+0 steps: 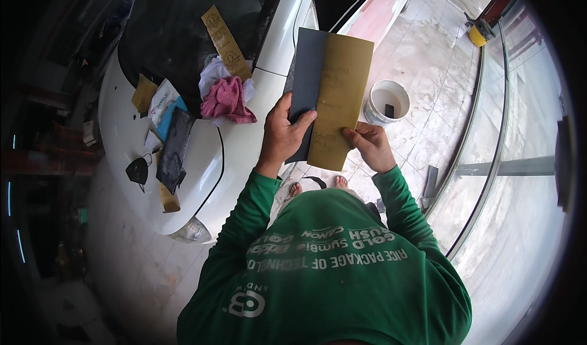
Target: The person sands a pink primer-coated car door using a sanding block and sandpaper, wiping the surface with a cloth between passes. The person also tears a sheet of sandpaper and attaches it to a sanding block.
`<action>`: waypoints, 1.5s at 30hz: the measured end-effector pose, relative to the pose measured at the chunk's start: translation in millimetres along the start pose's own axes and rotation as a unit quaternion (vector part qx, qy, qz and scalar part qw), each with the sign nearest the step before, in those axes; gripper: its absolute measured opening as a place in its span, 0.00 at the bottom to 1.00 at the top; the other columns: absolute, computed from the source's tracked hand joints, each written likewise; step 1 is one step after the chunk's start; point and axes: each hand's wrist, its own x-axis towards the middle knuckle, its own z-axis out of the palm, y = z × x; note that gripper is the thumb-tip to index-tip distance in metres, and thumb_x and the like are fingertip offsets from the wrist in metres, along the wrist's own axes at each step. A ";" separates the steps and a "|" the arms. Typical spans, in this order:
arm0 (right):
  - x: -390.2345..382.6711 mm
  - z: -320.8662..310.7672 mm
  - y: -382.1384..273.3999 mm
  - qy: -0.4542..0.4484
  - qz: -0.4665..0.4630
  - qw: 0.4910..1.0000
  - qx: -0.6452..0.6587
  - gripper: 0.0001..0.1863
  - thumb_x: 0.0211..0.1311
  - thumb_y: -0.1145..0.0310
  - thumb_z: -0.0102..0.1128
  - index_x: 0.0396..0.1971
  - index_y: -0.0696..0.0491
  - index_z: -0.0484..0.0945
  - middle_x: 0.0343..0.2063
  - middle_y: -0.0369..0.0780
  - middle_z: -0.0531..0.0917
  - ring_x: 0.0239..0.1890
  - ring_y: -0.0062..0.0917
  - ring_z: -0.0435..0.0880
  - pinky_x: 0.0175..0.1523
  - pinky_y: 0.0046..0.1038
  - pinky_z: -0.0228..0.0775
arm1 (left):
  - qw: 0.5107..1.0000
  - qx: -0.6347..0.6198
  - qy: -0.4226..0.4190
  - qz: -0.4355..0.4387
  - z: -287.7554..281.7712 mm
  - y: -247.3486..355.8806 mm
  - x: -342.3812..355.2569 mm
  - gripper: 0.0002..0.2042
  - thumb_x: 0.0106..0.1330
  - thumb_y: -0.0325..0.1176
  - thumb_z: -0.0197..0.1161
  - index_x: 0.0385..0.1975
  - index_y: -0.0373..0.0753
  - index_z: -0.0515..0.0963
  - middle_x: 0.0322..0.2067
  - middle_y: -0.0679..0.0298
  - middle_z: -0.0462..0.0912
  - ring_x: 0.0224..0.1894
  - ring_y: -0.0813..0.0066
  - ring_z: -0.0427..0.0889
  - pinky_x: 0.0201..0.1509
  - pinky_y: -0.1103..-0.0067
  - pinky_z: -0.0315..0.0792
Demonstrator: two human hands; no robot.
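My left hand [284, 134] grips the left side of a sandpaper sheet with a dark grey panel [306, 70] beside a tan panel [340, 76]; whether it is one folded sheet or two, I cannot tell. My right hand [369, 143] pinches the lower right edge of the tan part. To the left, on a white car [119, 161], lie a tan strip [223, 36], a pink cloth [226, 97] over a white cloth, a white and blue packet [168, 103], a dark crumpled sheet [171, 149], smaller tan pieces [142, 94] and a black pointed object [136, 170].
A white bucket [379, 112] with a dark block in it stands on the tiled floor [428, 57]. Farther right are a yellow bucket [478, 35], glass panels [520, 131] and a dark strip [430, 183] on the floor. A pink-patched white panel [379, 8] is behind the sheet.
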 end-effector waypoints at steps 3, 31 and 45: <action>2.6 20.2 -8.2 -0.002 0.067 0.990 0.121 0.17 0.75 0.68 0.67 0.55 0.64 0.83 0.45 0.42 0.90 0.42 0.26 0.90 0.49 0.29 0.82 | 0.993 0.120 0.004 0.011 -0.1 2.9 -4.8 0.19 0.69 0.20 0.67 0.60 0.29 0.77 0.48 0.58 0.88 0.49 0.75 0.86 0.56 0.76 0.79; 27.2 61.2 -52.8 0.156 -0.033 0.917 0.365 0.19 0.79 0.61 0.62 0.55 0.63 0.83 0.48 0.42 0.89 0.45 0.25 0.90 0.49 0.27 0.85 | 0.896 0.418 -0.083 0.128 43.2 14.4 -44.2 0.49 0.74 0.62 0.60 0.79 0.26 0.54 0.82 0.40 0.46 0.82 0.35 0.50 0.80 0.45 0.54; 18.2 23.0 -26.3 0.022 -0.058 0.997 0.045 0.17 0.71 0.64 0.74 0.52 0.60 0.86 0.44 0.38 0.91 0.45 0.19 0.87 0.52 0.26 0.80 | 0.984 0.153 -0.024 0.089 -11.5 52.3 2.4 0.18 0.70 0.37 0.75 0.54 0.33 0.84 0.50 0.58 0.89 0.48 0.67 0.89 0.54 0.73 0.82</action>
